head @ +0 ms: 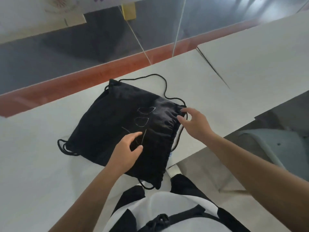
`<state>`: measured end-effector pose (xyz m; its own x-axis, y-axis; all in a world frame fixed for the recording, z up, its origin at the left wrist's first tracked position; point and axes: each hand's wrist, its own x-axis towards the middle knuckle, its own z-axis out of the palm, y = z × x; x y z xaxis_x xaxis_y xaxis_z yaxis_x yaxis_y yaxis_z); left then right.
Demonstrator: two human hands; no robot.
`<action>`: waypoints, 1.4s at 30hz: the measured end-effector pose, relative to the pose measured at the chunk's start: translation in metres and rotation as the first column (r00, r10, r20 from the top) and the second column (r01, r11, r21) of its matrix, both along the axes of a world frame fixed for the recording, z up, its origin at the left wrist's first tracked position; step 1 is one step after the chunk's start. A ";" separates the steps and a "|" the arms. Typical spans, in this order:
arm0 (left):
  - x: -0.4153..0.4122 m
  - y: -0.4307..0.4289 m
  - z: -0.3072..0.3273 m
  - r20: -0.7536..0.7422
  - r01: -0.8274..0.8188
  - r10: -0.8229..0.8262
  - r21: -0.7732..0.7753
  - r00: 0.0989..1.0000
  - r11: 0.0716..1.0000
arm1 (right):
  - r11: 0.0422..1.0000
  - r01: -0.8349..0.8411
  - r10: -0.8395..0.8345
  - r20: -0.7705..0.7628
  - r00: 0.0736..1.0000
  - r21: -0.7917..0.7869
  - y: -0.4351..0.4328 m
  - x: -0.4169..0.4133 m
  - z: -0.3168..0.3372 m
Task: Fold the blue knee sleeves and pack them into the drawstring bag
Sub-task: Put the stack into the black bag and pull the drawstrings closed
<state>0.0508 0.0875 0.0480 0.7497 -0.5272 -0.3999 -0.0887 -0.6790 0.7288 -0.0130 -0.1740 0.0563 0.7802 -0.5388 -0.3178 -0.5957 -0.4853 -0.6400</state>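
A black drawstring bag with thin white outline drawings lies flat on the white table. Its gathered mouth faces right, toward the table's edge. My left hand rests on the bag's lower middle, fingers spread and holding nothing. My right hand hovers at the gathered mouth with fingers apart, fingertips touching the puckered fabric. A small bit of blue peeks out at the mouth's edge; the knee sleeves are otherwise hidden from view. Black cords loop out from the bag's corners.
A second white table abuts at the right rear. An orange strip runs along the table's far edge, with grey floor beyond. A grey chair stands below right. My torso with a black strap is at the bottom.
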 end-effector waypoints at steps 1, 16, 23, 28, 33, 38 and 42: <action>-0.005 0.004 -0.002 0.016 -0.072 0.072 0.026 0.997 0.997 | 0.996 -0.080 0.081 0.008 0.997 -0.033 -0.007 0.016 -0.002; -0.144 -0.028 -0.036 -0.424 -0.888 0.850 0.189 0.312 0.420 | 0.844 -0.512 0.391 -0.471 0.791 -0.160 -0.073 0.072 -0.075; -0.128 -0.029 0.001 -0.337 -0.969 0.909 -0.061 0.244 0.238 | 0.953 -0.291 0.298 -0.092 0.950 0.090 -0.090 0.085 -0.025; -0.074 0.001 0.055 -0.296 -0.928 0.889 -0.243 0.350 0.284 | 0.924 -0.352 0.332 0.145 0.932 0.148 -0.090 0.105 0.041; -0.010 0.017 0.130 -0.358 -0.878 0.863 -0.445 0.356 0.177 | 0.906 -0.315 0.219 0.326 0.920 0.282 -0.098 0.132 0.127; 0.029 0.009 0.205 -0.296 -0.784 0.855 -0.592 0.425 0.185 | 0.872 -0.362 0.187 0.458 0.869 0.330 -0.112 0.154 0.205; 0.042 -0.004 0.227 -0.258 -0.719 0.829 -0.657 0.496 0.226 | 0.813 -0.382 0.130 0.503 0.854 0.439 -0.107 0.163 0.239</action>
<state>0.0929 0.0836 0.2749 0.9457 0.2978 -0.1301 0.0895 0.1461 0.9852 0.1496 -0.2814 0.2957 0.9845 -0.1561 -0.0805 -0.0981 -0.1087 -0.9892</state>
